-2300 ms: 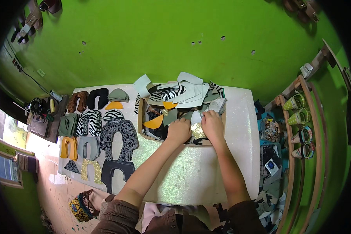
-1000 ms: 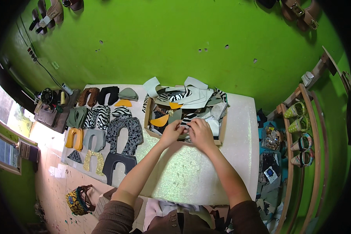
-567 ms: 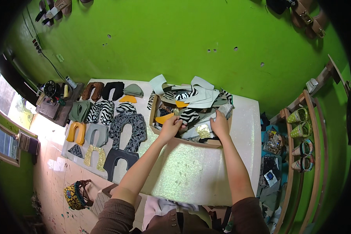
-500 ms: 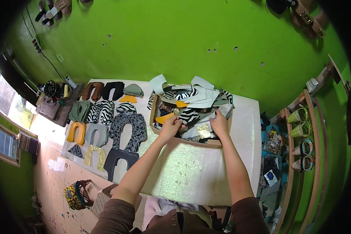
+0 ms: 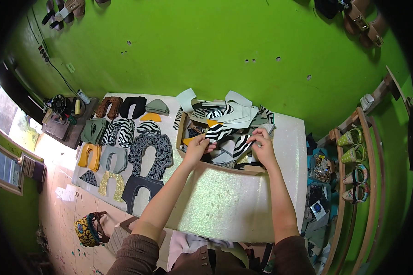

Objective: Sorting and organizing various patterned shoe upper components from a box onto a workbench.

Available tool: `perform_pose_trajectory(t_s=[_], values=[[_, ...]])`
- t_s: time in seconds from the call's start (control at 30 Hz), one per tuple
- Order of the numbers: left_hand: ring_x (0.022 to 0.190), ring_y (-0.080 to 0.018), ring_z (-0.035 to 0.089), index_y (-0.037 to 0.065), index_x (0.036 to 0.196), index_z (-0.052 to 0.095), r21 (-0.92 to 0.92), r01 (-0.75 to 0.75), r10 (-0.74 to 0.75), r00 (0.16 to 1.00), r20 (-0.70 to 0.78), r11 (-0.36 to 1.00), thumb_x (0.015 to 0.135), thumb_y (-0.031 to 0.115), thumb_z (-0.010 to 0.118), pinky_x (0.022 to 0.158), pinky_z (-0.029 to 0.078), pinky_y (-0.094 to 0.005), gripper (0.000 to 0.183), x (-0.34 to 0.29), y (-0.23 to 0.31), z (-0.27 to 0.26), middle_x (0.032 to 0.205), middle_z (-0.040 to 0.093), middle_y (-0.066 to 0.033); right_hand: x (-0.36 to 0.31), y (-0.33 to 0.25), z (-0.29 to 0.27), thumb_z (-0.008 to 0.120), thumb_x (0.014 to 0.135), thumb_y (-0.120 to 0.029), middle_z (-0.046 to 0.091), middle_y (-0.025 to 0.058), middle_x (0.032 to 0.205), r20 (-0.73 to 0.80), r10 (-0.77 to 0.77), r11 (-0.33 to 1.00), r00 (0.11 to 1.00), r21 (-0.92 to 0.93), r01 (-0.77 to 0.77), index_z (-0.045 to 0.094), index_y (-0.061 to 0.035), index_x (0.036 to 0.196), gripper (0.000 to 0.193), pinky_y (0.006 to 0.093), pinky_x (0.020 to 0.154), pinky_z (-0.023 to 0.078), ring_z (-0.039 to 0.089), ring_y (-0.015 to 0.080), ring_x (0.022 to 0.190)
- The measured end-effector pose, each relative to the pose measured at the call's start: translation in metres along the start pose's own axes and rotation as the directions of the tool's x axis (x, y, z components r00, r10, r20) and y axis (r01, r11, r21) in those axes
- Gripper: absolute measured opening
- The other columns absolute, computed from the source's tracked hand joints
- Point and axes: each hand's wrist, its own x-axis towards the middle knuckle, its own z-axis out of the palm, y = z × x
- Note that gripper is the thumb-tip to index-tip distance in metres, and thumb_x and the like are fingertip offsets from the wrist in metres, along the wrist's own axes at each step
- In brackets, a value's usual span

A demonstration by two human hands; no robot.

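Both my hands are over a cardboard box [image 5: 254,169] heaped with cut material pieces. With closed fingers, my left hand [image 5: 197,149] grips a black-and-white zebra-striped piece [image 5: 219,132] at its lower end. The fingers of my right hand [image 5: 264,145] pinch a zebra-striped strip [image 5: 242,145]; whether the two striped parts belong to one piece I cannot tell. Pale grey-green pieces [image 5: 241,114] lie across the back of the heap. Mustard-yellow scraps [image 5: 189,140] show at the box's left, and part of the contents is hidden under the striped material.
Left of the box, sorted U-shaped pieces lie in rows on the white table [image 5: 206,201], including a black patterned stack [image 5: 163,149] and gold glitter ones [image 5: 104,183]. A sewing machine [image 5: 59,110] stands beyond. At right, a wooden rack [image 5: 337,201] holds shoes [image 5: 352,136].
My right hand has lifted slightly and now holds a striped strip up out of the box. The striped material spreads between my hands, covering most of the gold scrap.
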Motion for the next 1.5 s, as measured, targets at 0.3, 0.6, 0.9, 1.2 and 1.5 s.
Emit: perform_pose_trajectory(t_s=[0.3, 0.6, 0.9, 1.2, 1.5], values=[[0.085, -0.013, 0.062, -0.001, 0.108, 0.052, 0.036, 0.109, -0.114, 0.973, 0.202, 0.993, 0.093, 0.012, 0.044, 0.075, 0.051, -0.0225, 0.022, -0.006, 0.013, -0.004, 0.098, 0.062, -0.0098, -0.001, -0.002, 0.017, 0.052, 0.073, 0.008, 0.061, 0.0063, 0.097, 0.071, 0.199, 0.908, 0.977, 0.362, -0.211, 0.066, -0.0016, 0.096, 0.028, 0.0242, 0.08, 0.043, 0.056, 0.0141, 0.09], [0.074, -0.0093, 0.06, -0.002, 0.112, 0.05, -0.145, 0.199, -0.137, 0.925, 0.354, 0.969, 0.094, 0.011, 0.041, 0.068, 0.052, -0.0202, 0.024, -0.01, 0.014, -0.023, 0.105, 0.061, -0.0139, 0.002, -0.013, 0.039, 0.051, 0.075, 0.007, 0.06, 0.0068, 0.101, 0.109, 0.213, 0.926, 0.971, 0.294, -0.237, 0.065, -0.0038, 0.101, 0.031, 0.021, 0.072, 0.043, 0.055, 0.0123, 0.085], [0.074, -0.0082, 0.06, -0.003, 0.113, 0.049, -0.169, 0.196, -0.106, 0.896, 0.432, 0.966, 0.096, 0.02, 0.041, 0.069, 0.053, -0.0195, 0.03, -0.008, 0.021, -0.046, 0.105, 0.061, -0.0144, 0.006, -0.017, 0.066, 0.054, 0.072, 0.005, 0.063, 0.0136, 0.098, 0.049, 0.124, 0.979, 0.991, 0.154, -0.13, 0.066, -0.0055, 0.099, 0.032, 0.028, 0.082, 0.044, 0.059, 0.0237, 0.094], [0.074, -0.0072, 0.058, -0.001, 0.108, 0.054, -0.009, 0.113, -0.1, 0.914, 0.393, 0.994, 0.09, 0.015, 0.052, 0.07, 0.05, -0.0193, 0.024, 0.001, 0.045, -0.082, 0.101, 0.063, -0.0109, 0.014, -0.041, 0.104, 0.054, 0.074, 0.005, 0.056, 0.0122, 0.113, 0.108, 0.197, 0.945, 0.974, 0.244, -0.218, 0.064, -0.0076, 0.105, 0.036, 0.0274, 0.09, 0.04, 0.052, 0.0229, 0.109], [0.079, -0.0071, 0.058, -0.001, 0.108, 0.055, 0.165, 0.052, -0.115, 0.908, 0.403, 0.985, 0.091, 0.012, 0.05, 0.074, 0.049, -0.0203, 0.022, 0.008, 0.067, -0.146, 0.096, 0.063, -0.0062, 0.033, -0.061, 0.161, 0.06, 0.085, -0.009, 0.06, 0.002, 0.096, 0.25, 0.403, 0.66, 0.88, 0.587, -0.469, 0.05, 0.0002, 0.115, 0.032, 0.0174, 0.057, 0.042, 0.055, 0.004, 0.074]])
